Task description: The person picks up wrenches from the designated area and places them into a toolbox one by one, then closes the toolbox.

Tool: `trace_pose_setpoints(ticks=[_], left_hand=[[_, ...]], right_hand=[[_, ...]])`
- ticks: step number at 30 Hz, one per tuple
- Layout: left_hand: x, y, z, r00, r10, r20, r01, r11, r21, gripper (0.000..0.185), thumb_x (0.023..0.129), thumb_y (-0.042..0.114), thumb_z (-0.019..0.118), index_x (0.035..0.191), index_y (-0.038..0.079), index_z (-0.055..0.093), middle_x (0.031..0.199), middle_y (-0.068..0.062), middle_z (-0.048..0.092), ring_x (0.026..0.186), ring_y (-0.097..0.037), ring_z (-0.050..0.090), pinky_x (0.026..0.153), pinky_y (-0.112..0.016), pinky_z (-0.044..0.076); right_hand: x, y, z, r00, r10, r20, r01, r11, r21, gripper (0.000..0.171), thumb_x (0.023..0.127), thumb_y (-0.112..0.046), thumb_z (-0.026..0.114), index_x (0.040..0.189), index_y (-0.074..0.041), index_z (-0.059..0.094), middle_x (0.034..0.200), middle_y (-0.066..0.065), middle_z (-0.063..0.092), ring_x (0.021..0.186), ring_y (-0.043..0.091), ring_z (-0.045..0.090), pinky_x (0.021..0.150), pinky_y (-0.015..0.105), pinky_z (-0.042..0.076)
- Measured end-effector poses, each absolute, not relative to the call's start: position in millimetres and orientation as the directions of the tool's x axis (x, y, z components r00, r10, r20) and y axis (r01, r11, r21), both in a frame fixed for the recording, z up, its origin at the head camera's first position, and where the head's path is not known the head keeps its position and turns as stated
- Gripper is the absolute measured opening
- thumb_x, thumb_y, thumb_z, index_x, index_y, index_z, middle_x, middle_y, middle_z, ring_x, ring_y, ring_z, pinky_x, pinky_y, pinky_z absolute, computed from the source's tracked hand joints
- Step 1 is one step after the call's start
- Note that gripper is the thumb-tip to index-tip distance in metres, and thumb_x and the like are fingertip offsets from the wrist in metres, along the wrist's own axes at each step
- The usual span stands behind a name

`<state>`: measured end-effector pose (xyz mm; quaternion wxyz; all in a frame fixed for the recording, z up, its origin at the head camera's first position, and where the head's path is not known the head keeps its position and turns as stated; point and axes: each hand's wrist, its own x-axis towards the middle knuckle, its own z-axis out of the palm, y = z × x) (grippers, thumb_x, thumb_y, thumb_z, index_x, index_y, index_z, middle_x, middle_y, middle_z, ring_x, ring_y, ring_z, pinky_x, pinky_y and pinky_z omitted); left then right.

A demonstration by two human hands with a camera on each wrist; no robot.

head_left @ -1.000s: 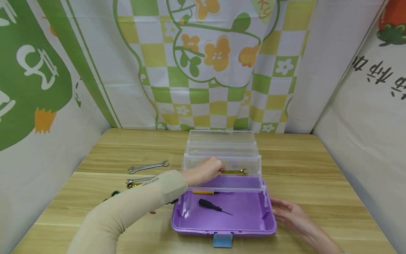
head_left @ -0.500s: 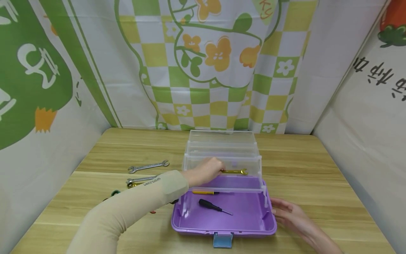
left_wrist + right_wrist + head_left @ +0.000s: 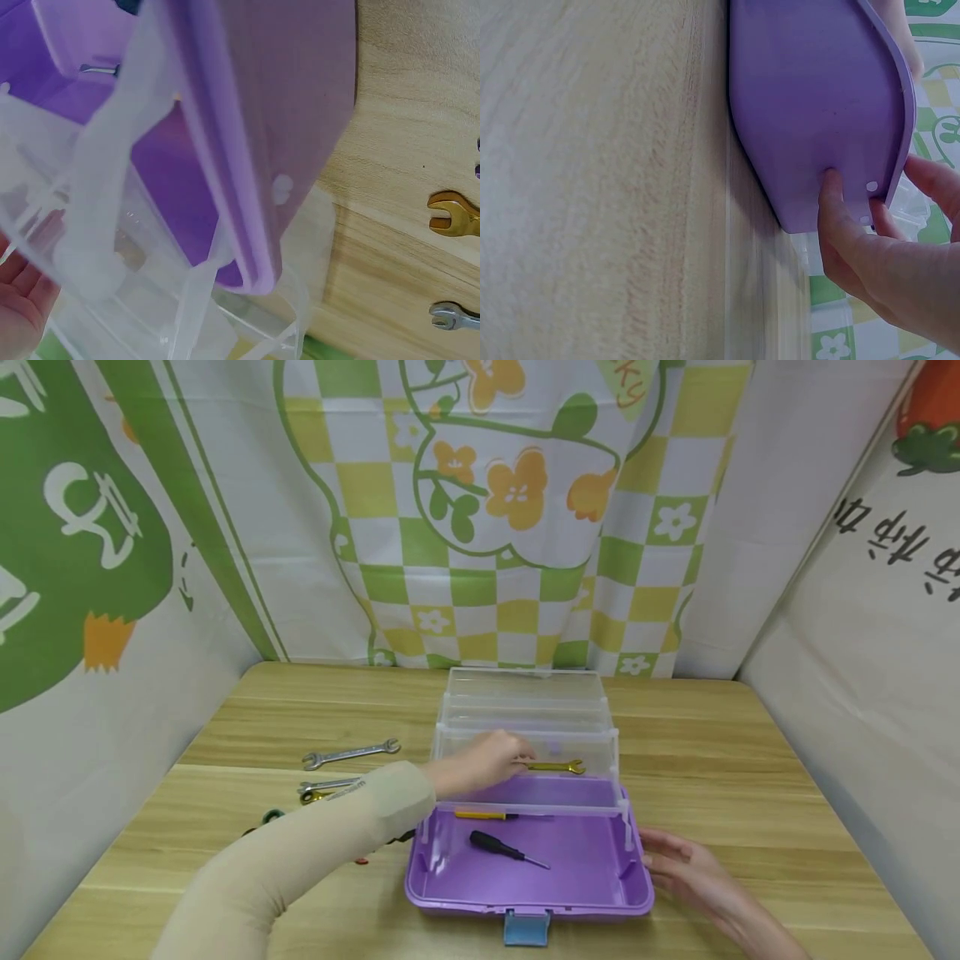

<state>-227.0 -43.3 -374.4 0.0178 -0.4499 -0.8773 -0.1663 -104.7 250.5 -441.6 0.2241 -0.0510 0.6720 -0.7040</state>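
Observation:
A purple toolbox [image 3: 592, 906] stands unfolded, its clear cantilever trays [image 3: 540, 808] raised behind the main compartment. My left hand [image 3: 491, 756] reaches over the lower clear tray, its fingertips right at the near end of a gold open-end wrench [image 3: 557, 767] lying there. At the edge of the left wrist view its fingers look loosely extended. My right hand [image 3: 690, 864] touches the box's right outer side; in the right wrist view the fingers [image 3: 832, 199] rest against the purple wall and rim. Inside the box lie a black-handled screwdriver [image 3: 498, 845] and a yellow-handled screwdriver [image 3: 483, 815].
On the table [image 3: 712, 760], left of the box, lie a silver wrench [image 3: 351, 753], another silver wrench [image 3: 330, 786] and a gold ratchet wrench [image 3: 311, 796]. More tools are partly hidden under the left sleeve [image 3: 300, 852]. A blue latch [image 3: 527, 928] hangs at the box's front.
My left hand has shifted slightly left and its fingers have loosened at the gold wrench, which stays in the tray. The right hand keeps its place at the box.

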Motion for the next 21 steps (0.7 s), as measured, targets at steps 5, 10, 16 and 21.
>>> trace_pose_setpoints(ticks=[5,10,16,21], left_hand=[[-221,-53,-369,-0.589,0.780,0.212,0.793,0.507,0.337,0.020,0.079,0.007,0.063,0.097,0.000,0.065,0.095,-0.009,0.065,0.084,-0.018,0.062,0.074,-0.022,0.049],[-209,-65,-361,-0.568,0.777,0.272,0.811,0.470,0.349,0.021,0.079,0.007,0.063,0.098,-0.001,0.063,0.094,-0.010,0.065,0.082,-0.019,0.062,0.074,-0.022,0.048],[-194,-84,-356,-0.536,0.758,0.372,0.838,0.424,0.343,0.022,0.079,0.006,0.063,0.099,-0.002,0.062,0.093,-0.012,0.064,0.083,-0.022,0.061,0.076,-0.025,0.048],[-181,-102,-355,-0.557,0.709,0.432,0.828,0.441,0.346,0.024,0.078,0.006,0.064,0.102,0.000,0.062,0.096,-0.011,0.064,0.088,-0.022,0.060,0.080,-0.028,0.047]], right_hand=[[-105,250,-443,-0.895,-0.383,-0.228,0.250,-0.009,-0.968,0.063,0.087,-0.008,0.051,0.129,0.019,0.012,0.130,0.022,0.040,0.101,0.010,0.055,0.089,0.030,0.043],[-105,252,-445,-0.886,-0.422,-0.190,0.248,-0.086,-0.965,0.055,0.087,-0.005,0.051,0.130,0.015,0.022,0.119,0.002,0.052,0.102,0.011,0.054,0.089,0.029,0.043],[-106,254,-447,-0.867,-0.481,-0.126,0.240,-0.183,-0.953,0.036,0.088,-0.001,0.048,0.123,-0.008,0.046,0.112,-0.007,0.056,0.104,0.012,0.054,0.089,0.028,0.042],[-105,253,-447,-0.867,-0.483,-0.125,0.236,-0.178,-0.955,0.038,0.088,-0.001,0.047,0.125,-0.005,0.044,0.112,-0.007,0.056,0.104,0.012,0.054,0.089,0.028,0.042]])
